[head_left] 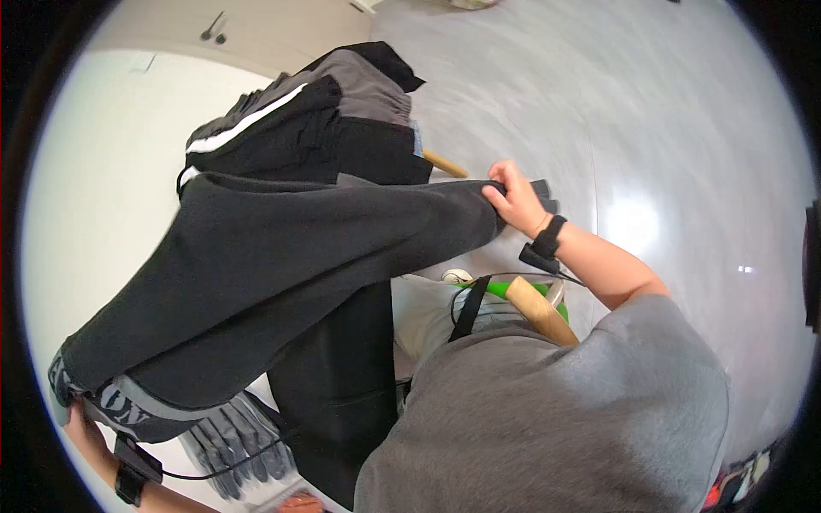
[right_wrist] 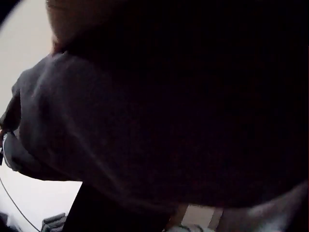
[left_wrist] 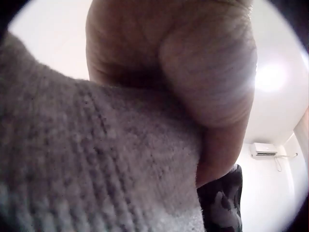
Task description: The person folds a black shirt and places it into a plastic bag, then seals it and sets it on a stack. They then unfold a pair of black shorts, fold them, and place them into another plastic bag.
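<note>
The smooth pale grey floor (head_left: 701,154) offers the most open room, beyond the right hand; the flat white table (head_left: 94,171) ends beneath the long dark grey soft-cloth garment (head_left: 282,239), which stretches between both hands and overhangs the edge. The step in hand looks like spreading it lengthwise; the next move seems to call for even tension and a controlled lowering. The black and grey clothes pile (head_left: 282,137) limits room on its far side, the hanging black cloth (head_left: 342,385) on its near side. The right hand (head_left: 517,205) pinches one end between thumb and fingers; the left hand (head_left: 84,430) grips the lettered band, some fingers hidden. The thick pale wooden handle (head_left: 539,309) near the body and thin black cable (head_left: 201,477) could snag cloth.
</note>
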### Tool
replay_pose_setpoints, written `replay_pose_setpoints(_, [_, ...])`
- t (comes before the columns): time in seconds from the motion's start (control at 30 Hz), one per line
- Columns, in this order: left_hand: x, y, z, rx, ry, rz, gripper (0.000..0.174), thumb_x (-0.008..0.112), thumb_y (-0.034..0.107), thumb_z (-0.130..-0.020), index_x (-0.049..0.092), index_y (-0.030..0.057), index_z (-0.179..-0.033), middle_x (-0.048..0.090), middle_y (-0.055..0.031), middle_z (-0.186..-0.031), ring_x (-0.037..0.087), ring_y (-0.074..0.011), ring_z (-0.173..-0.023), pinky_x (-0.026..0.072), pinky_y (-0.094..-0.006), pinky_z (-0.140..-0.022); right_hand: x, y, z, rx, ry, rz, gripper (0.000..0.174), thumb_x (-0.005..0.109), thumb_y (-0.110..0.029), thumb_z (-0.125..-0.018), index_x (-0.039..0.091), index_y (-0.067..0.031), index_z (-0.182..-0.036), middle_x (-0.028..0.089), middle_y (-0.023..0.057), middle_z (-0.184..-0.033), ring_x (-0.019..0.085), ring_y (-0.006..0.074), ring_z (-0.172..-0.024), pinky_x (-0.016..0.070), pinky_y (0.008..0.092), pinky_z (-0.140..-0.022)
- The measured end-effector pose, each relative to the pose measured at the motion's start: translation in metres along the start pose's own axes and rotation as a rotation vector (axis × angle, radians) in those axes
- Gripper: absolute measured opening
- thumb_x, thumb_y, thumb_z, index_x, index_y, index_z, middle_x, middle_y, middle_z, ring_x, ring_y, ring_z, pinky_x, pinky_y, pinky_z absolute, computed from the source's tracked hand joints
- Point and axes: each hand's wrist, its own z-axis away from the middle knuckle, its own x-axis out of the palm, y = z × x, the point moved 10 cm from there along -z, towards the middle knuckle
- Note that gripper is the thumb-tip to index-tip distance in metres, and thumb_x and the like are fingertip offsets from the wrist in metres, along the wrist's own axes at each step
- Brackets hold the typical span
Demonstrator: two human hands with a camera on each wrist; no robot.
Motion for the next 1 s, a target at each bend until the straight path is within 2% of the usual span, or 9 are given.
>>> replay_pose_setpoints(0.1, [-0.148, -0.194, 0.036, -0.161, 0.068, 0.023, 0.047, 0.060, 0.021, -0.088, 0.053, -0.0067, -0.124, 0.058, -0.0123, -0.121, 0.054, -0.0211, -0.111, 0.0374, -0.0325, -0.098, -0.008, -0.065, -0.023, -0.207, -0.254, 0.001, 0.059, 0.080, -0.024, -0.070, 0.050, -0.0071, -0.117, 0.060, 0.0093, -0.080, 0.059, 0.0211, -0.070, 0.0467, 0.0317, -0.065])
replay_pose_setpoints(0.23, [-0.123, -0.152, 0.135, -0.347, 0.187, -0.063, 0.036, 0.052, 0.020, -0.093, 0.058, -0.0058, -0.118, 0.061, -0.0078, -0.110, 0.055, -0.0165, -0.102, 0.0396, -0.0282, -0.091, 0.023, -0.085, -0.029, -0.294, -0.648, 0.409, 0.029, 0.067, -0.010, -0.066, 0.064, -0.0073, -0.095, 0.065, 0.0143, -0.080, 0.063, 0.0343, -0.076, 0.0496, 0.0401, -0.067])
replay_pose_setpoints(0.43, [-0.190, -0.237, 0.341, -0.606, 0.348, -0.103, 0.036, 0.050, 0.023, -0.093, 0.058, -0.0040, -0.115, 0.063, -0.0076, -0.110, 0.058, -0.0178, -0.096, 0.0445, -0.0294, -0.086, 0.020, -0.078, -0.064, -0.351, -0.560, 0.731, 0.021, 0.067, -0.016, -0.065, 0.068, -0.0076, -0.084, 0.062, 0.0138, -0.076, 0.059, 0.0326, -0.081, 0.0466, 0.0433, -0.076])
replay_pose_setpoints(0.63, [-0.145, -0.221, 0.491, -0.811, 0.496, -0.038, 0.037, 0.051, 0.023, -0.093, 0.055, -0.0037, -0.119, 0.061, -0.0073, -0.109, 0.057, -0.0189, -0.096, 0.0434, -0.0301, -0.088, 0.039, -0.191, -0.129, -0.526, -0.288, 0.741, 0.029, 0.065, -0.004, -0.065, 0.063, -0.0060, -0.094, 0.061, 0.0133, -0.091, 0.060, 0.0342, -0.088, 0.0478, 0.0398, -0.074])
replay_pose_setpoints(0.67, [-0.162, -0.288, 0.553, -0.843, 0.440, -0.075, 0.037, 0.056, 0.017, -0.085, 0.057, -0.0030, -0.115, 0.061, -0.0081, -0.111, 0.058, -0.0172, -0.100, 0.0435, -0.0288, -0.087, 0.050, -0.221, -0.139, -0.681, -0.241, 0.744, 0.028, 0.063, -0.003, -0.067, 0.062, -0.0058, -0.095, 0.061, 0.0143, -0.093, 0.059, 0.0341, -0.089, 0.0480, 0.0395, -0.074])
replay_pose_setpoints(0.77, [-0.071, -0.239, 0.510, -0.814, 0.344, 0.131, 0.044, 0.061, 0.017, -0.082, 0.056, -0.0049, -0.119, 0.062, -0.0100, -0.112, 0.058, -0.0197, -0.099, 0.0409, -0.0295, -0.092, 0.102, -0.269, -0.176, -0.814, -0.193, 0.833, 0.027, 0.061, -0.004, -0.074, 0.060, -0.0078, -0.101, 0.061, 0.0146, -0.094, 0.059, 0.0340, -0.091, 0.0483, 0.0409, -0.075])
replay_pose_setpoints(0.93, [-0.066, -0.298, 0.544, -0.923, 0.457, -0.098, 0.020, 0.067, 0.019, -0.084, 0.064, 0.0028, -0.094, 0.062, -0.0002, -0.084, 0.055, -0.0092, -0.073, 0.0440, -0.0234, -0.069, 0.218, -0.318, -0.241, -1.024, -0.289, 0.972, 0.030, 0.056, -0.004, -0.079, 0.056, -0.0098, -0.108, 0.062, 0.0143, -0.098, 0.059, 0.0352, -0.095, 0.0481, 0.0433, -0.077])
replay_pose_setpoints(0.97, [-0.070, -0.305, 0.555, -1.206, 0.500, -0.131, 0.020, 0.066, 0.021, -0.085, 0.064, 0.0020, -0.093, 0.062, -0.0013, -0.081, 0.055, -0.0083, -0.065, 0.0426, -0.0202, -0.060, 0.237, -0.331, -0.246, -1.132, -0.250, 0.971, 0.030, 0.055, -0.003, -0.080, 0.055, -0.0100, -0.110, 0.062, 0.0139, -0.099, 0.058, 0.0355, -0.096, 0.0478, 0.0438, -0.078])
replay_pose_setpoints(1.0, [-0.082, -0.309, 0.556, -0.993, 0.639, -0.123, 0.024, 0.065, 0.022, -0.087, 0.063, 0.0003, -0.098, 0.062, -0.0027, -0.080, 0.054, -0.0075, -0.059, 0.0412, -0.0180, -0.054, 0.247, -0.352, -0.243, -1.247, -0.164, 0.885, 0.030, 0.054, -0.002, -0.080, 0.055, -0.0095, -0.109, 0.061, 0.0134, -0.100, 0.057, 0.0353, -0.097, 0.0475, 0.0438, -0.079])
